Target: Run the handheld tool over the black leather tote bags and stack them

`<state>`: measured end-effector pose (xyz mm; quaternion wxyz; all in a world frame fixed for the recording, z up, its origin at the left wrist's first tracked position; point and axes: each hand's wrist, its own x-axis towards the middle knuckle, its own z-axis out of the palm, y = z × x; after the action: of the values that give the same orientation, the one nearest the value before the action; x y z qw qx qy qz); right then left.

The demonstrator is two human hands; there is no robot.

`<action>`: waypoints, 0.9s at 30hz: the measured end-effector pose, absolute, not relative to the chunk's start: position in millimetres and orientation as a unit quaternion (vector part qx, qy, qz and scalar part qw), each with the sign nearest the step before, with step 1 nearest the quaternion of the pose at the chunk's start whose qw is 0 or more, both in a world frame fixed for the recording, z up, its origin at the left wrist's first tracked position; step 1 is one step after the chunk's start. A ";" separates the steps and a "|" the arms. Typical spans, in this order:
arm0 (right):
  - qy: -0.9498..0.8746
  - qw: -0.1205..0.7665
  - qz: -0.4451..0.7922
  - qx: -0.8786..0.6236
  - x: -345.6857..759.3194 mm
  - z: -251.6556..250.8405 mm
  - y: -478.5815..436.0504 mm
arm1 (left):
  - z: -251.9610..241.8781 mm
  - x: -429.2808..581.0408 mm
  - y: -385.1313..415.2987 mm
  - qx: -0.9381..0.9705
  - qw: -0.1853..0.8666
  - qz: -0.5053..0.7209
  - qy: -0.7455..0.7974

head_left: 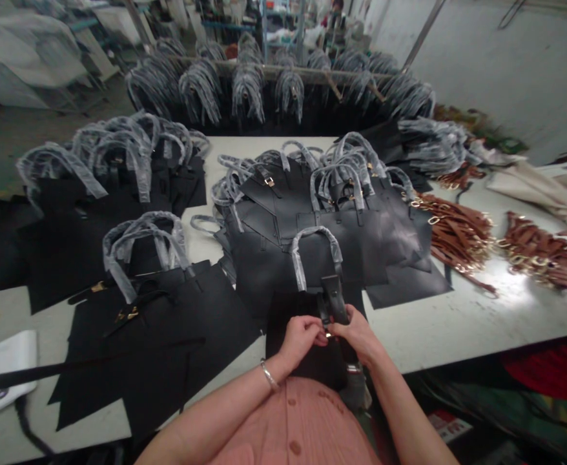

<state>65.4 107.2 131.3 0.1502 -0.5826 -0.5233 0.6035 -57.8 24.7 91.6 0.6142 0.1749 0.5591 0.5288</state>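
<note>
My left hand point(299, 339) pinches the lower end of a black leather strap point(332, 297) beside a small gold-coloured fitting point(329, 334). From the other side, my right hand point(358, 337) grips the same strap, thumb close to the fitting. The strap loops up above my fingers. Under both hands lies a black bag panel point(283, 307) at the table's front edge, and its plastic-wrapped handle point(316, 234) arches away from me. My fingers partly hide the fitting, so its exact form cannot be made out.
Stacked black bag panels with wrapped handles lie at left point(152, 361) and centre point(259, 258). Brown straps point(462, 232) with gold hooks are heaped at right on the white table point(409, 336). A white device point(12, 361) sits front left. Behind, a rack point(264, 71) carries many wrapped handles.
</note>
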 end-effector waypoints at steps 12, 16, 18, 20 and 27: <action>-0.481 0.138 0.679 -0.537 75.8 134.5 114.1 | 100.6 -65.0 28.7 0.310 0.530 0.555 0.561; -0.474 0.139 0.692 -0.526 75.8 136.9 113.4 | 107.6 -71.6 30.8 0.379 0.508 0.525 0.568; -0.470 0.138 0.700 -0.519 74.8 139.6 112.4 | 108.2 -73.4 31.5 0.402 0.503 0.517 0.564; -0.468 0.140 0.706 -0.513 73.8 142.0 111.6 | 104.9 -72.6 32.3 0.406 0.509 0.516 0.557; -0.462 0.150 0.702 -0.521 74.7 139.1 112.2 | 85.6 -64.2 32.4 0.273 0.575 0.570 0.520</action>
<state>74.7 112.2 139.1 0.1503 -0.5207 -0.4624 0.7017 -64.2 32.4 85.6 0.5753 0.2726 0.5195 0.5700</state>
